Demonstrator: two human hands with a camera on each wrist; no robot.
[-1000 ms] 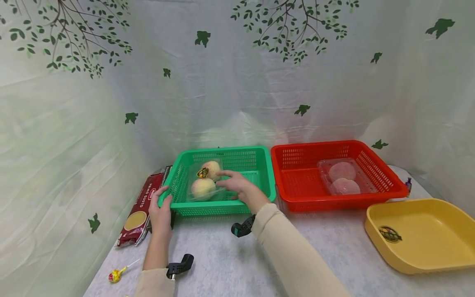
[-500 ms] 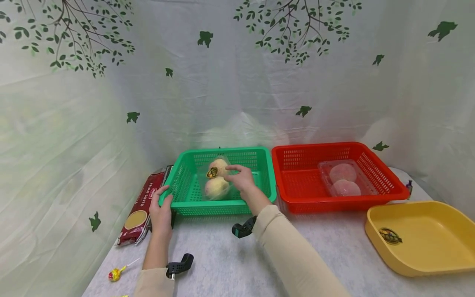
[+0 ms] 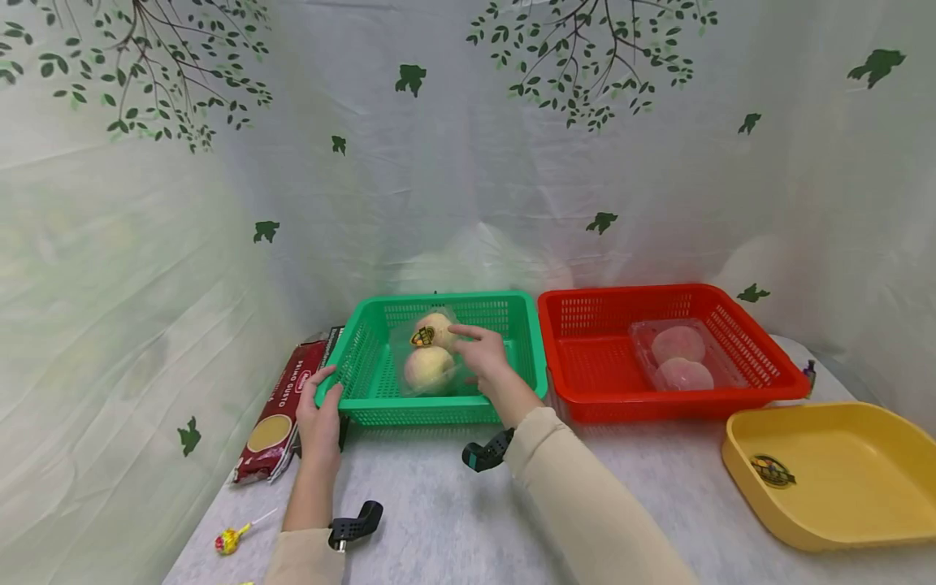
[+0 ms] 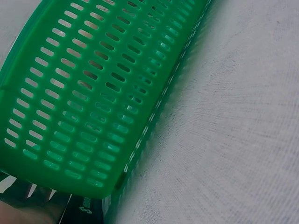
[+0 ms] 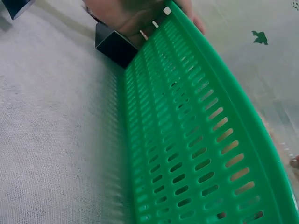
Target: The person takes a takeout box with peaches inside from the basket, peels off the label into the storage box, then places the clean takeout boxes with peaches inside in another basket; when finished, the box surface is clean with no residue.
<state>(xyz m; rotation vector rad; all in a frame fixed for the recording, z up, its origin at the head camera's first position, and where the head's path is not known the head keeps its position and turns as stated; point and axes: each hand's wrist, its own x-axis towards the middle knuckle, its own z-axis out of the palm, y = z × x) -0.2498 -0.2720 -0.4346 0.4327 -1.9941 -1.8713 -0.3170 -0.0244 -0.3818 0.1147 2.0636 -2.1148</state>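
Observation:
A clear plastic pack of two peaches (image 3: 429, 367) lies in the left half of the green basket (image 3: 439, 411), with a black and yellow sticker on its upper peach. My right hand (image 3: 484, 357) is over the basket, its extended fingers at the pack's right edge and its thumb apart below them. My left hand (image 3: 318, 416) grips the rim at the basket's front left corner. In the right wrist view, the left hand (image 5: 128, 16) shows at the far end of the basket's slotted side (image 5: 177, 135). The basket wall hides the pack's underside.
A red basket (image 3: 680, 406) with another peach pack (image 3: 680, 357) stands right of the green one. At the front right is a yellow tray (image 3: 841, 487) with a sticker. A dark red bag (image 3: 278, 414) and a lollipop (image 3: 230, 540) lie on the left.
The peach pack has shifted right inside the green basket along with my right hand. My thumb now shows apart from the fingers. My left hand has stayed at the basket corner.

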